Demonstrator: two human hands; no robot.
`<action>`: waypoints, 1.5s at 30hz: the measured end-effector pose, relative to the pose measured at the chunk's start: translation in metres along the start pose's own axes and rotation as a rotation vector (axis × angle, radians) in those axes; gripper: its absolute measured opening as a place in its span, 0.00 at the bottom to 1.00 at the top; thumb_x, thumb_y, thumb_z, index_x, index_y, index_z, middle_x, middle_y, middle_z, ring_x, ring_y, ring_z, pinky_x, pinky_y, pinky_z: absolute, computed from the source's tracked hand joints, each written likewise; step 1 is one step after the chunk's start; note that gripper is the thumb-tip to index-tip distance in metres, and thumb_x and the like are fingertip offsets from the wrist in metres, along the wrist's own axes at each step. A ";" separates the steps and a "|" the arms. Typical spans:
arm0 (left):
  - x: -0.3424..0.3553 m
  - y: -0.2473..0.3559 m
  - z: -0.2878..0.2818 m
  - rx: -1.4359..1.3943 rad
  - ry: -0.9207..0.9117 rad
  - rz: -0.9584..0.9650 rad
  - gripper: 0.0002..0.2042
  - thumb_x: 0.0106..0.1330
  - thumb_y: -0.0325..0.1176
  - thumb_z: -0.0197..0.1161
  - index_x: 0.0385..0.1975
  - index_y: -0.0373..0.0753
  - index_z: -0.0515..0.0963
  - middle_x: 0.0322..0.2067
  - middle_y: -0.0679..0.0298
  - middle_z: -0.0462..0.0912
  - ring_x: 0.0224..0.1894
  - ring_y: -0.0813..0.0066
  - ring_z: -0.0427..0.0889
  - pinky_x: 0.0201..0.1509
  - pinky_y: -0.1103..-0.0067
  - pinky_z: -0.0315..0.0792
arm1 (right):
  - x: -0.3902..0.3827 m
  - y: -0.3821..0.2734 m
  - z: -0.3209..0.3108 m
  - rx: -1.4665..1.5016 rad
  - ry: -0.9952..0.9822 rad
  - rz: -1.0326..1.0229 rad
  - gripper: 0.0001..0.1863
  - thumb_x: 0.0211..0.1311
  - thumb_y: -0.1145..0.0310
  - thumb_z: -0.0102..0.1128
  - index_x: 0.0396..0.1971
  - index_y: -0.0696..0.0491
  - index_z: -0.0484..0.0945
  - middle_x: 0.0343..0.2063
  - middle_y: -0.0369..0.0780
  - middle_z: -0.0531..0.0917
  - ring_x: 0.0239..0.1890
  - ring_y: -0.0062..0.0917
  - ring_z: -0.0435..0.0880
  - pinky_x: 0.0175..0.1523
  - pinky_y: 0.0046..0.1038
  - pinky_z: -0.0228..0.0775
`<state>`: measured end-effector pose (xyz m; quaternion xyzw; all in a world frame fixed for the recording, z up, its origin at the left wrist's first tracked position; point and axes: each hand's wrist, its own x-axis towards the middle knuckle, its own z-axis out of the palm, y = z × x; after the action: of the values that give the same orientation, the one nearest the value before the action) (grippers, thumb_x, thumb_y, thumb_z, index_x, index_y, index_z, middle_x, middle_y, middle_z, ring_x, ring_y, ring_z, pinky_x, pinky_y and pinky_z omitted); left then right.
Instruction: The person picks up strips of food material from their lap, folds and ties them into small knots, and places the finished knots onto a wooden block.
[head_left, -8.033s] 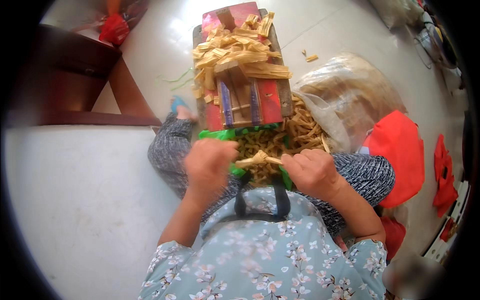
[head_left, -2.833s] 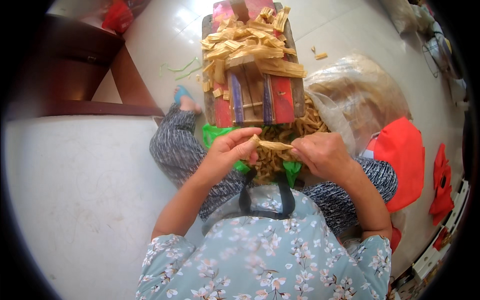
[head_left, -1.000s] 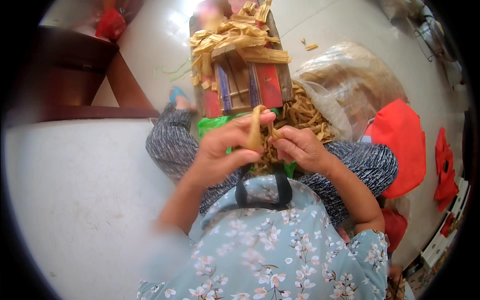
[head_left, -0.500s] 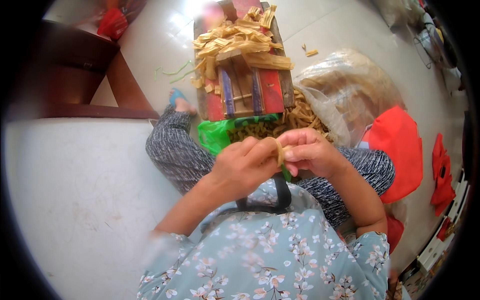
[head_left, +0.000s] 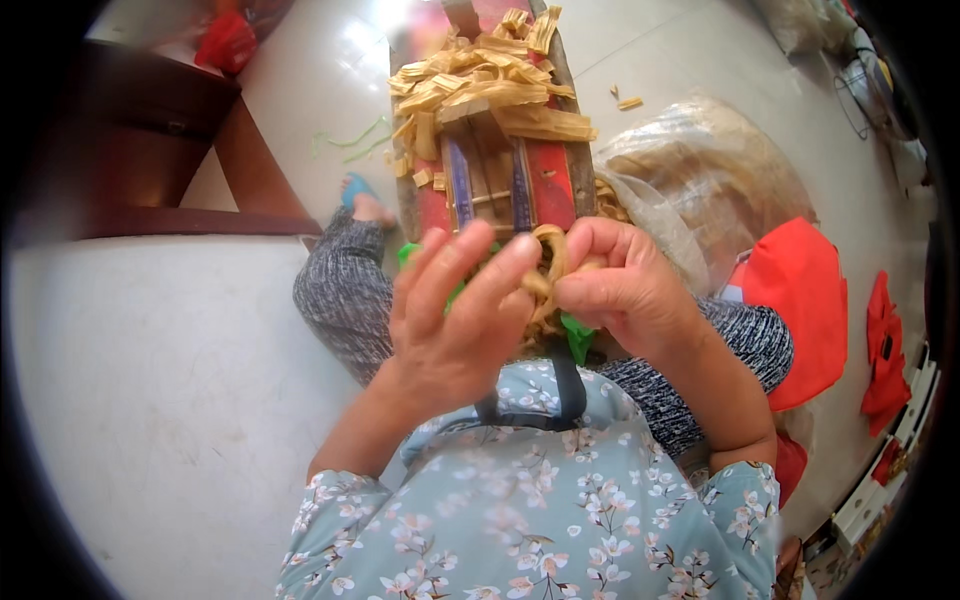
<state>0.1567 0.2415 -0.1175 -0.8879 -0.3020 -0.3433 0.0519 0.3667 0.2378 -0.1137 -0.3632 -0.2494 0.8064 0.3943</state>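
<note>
My right hand (head_left: pixel 632 290) pinches a curled tan strip (head_left: pixel 551 236) between thumb and fingertips, above my lap. The strip bends into a loop, and part of it is hidden by the fingers. Beside it on the left, my left hand (head_left: pixel 447 325) is open with its fingers spread and slightly blurred; its thumb side is close to the loop. Whether it touches the strip I cannot tell. Beyond both hands, a pile of flat, ribbed tan strips (head_left: pixel 480 75) lies on a red-topped wooden bench (head_left: pixel 549 185).
Right of the bench rests a large clear plastic bag (head_left: pixel 705 170) with tan material inside. A green plastic bag (head_left: pixel 578 338) shows partly below my hands. A red bag (head_left: pixel 800 310) is by my right knee. Dark wooden furniture (head_left: pixel 255 165) stands at the left.
My left hand has come off the strip, lifted and spread its fingers. My right hand has risen a little, keeping its pinch, and the loop now shows more.
</note>
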 end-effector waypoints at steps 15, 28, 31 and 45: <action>-0.032 -0.014 0.037 -0.191 0.024 -0.199 0.09 0.51 0.25 0.71 0.32 0.38 0.81 0.38 0.61 0.83 0.35 0.64 0.80 0.45 0.68 0.72 | 0.022 0.039 -0.016 0.183 0.036 0.239 0.09 0.56 0.73 0.61 0.37 0.54 0.75 0.22 0.31 0.76 0.17 0.13 0.72 0.21 0.16 0.59; -0.051 0.000 0.045 -0.208 -0.116 -0.162 0.11 0.52 0.29 0.75 0.34 0.39 0.82 0.28 0.64 0.82 0.29 0.68 0.83 0.43 0.69 0.82 | 0.029 0.064 -0.039 -0.033 0.078 0.016 0.10 0.59 0.74 0.63 0.39 0.53 0.74 0.27 0.30 0.77 0.24 0.10 0.72 0.26 0.14 0.62; -0.056 0.002 0.052 -0.461 -0.144 -0.417 0.08 0.56 0.26 0.71 0.35 0.37 0.82 0.27 0.61 0.83 0.29 0.67 0.84 0.43 0.72 0.81 | 0.028 0.063 -0.037 -0.011 0.066 0.010 0.12 0.61 0.72 0.64 0.43 0.53 0.74 0.30 0.30 0.78 0.26 0.09 0.73 0.29 0.13 0.63; -0.043 0.004 0.029 -0.560 -0.213 -0.509 0.09 0.58 0.22 0.69 0.38 0.34 0.81 0.31 0.57 0.82 0.30 0.62 0.82 0.36 0.74 0.76 | 0.022 0.065 -0.036 -0.403 0.021 -0.131 0.17 0.64 0.77 0.61 0.52 0.58 0.71 0.39 0.34 0.78 0.39 0.11 0.76 0.44 0.16 0.71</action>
<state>0.1508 0.2259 -0.1664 -0.7951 -0.4108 -0.3204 -0.3106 0.3561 0.2239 -0.1889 -0.4263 -0.4244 0.7090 0.3680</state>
